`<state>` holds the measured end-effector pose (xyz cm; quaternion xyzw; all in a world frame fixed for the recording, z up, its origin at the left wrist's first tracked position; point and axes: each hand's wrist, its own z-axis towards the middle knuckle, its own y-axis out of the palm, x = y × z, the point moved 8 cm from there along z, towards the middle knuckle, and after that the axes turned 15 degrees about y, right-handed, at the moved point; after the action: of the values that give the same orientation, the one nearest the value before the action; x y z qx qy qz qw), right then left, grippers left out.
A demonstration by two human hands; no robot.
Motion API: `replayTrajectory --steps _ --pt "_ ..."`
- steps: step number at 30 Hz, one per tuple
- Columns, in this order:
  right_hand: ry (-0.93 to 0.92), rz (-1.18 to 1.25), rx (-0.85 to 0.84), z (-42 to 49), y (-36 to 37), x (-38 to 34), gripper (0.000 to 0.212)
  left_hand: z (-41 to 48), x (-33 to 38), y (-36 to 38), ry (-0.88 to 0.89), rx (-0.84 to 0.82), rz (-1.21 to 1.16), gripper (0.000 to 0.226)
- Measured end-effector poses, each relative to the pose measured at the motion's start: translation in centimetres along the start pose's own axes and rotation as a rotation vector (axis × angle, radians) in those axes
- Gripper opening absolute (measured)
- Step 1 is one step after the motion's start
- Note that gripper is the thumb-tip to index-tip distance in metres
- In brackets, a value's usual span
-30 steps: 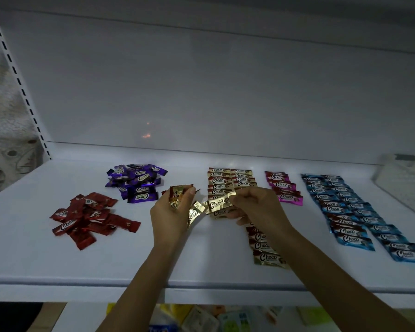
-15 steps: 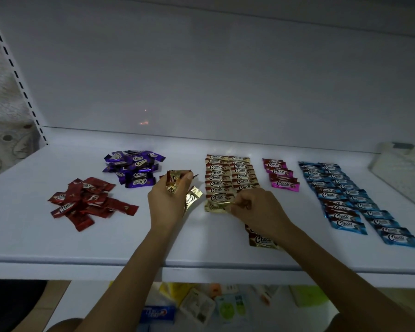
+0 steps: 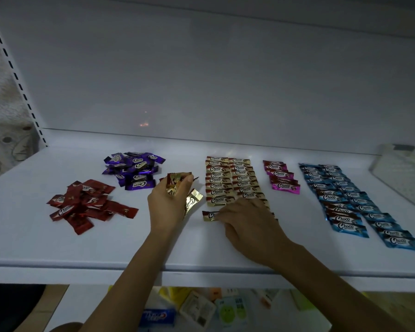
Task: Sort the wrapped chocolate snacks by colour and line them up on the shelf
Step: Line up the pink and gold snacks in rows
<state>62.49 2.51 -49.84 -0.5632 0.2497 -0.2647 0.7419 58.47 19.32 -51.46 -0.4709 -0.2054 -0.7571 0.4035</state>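
Glossy, crinkled foil-like gold wrappers (image 3: 230,180) catch the light; the red wrappers (image 3: 82,204) and blue wrappers (image 3: 340,210) shine likewise. The white shelf (image 3: 34,240) looks smooth and faintly glossy, possibly painted metal.

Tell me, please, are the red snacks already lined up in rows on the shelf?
No, the red snacks lie in a loose, overlapping heap at the left of the shelf.

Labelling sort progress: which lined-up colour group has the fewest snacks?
The pink group: a single short column, whereas the gold group and the blue group each form two longer columns.
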Motion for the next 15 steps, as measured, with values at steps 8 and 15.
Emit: replayTrajectory --steps 8,15 --pt "0.068 -0.06 0.036 1.0 0.4 0.8 0.04 0.0 0.1 0.1 0.008 -0.014 -0.019 0.014" --pt "0.192 0.325 0.133 1.5 -2.0 0.6 0.026 0.0 0.6 0.3 0.05 -0.03 -0.026 0.006"
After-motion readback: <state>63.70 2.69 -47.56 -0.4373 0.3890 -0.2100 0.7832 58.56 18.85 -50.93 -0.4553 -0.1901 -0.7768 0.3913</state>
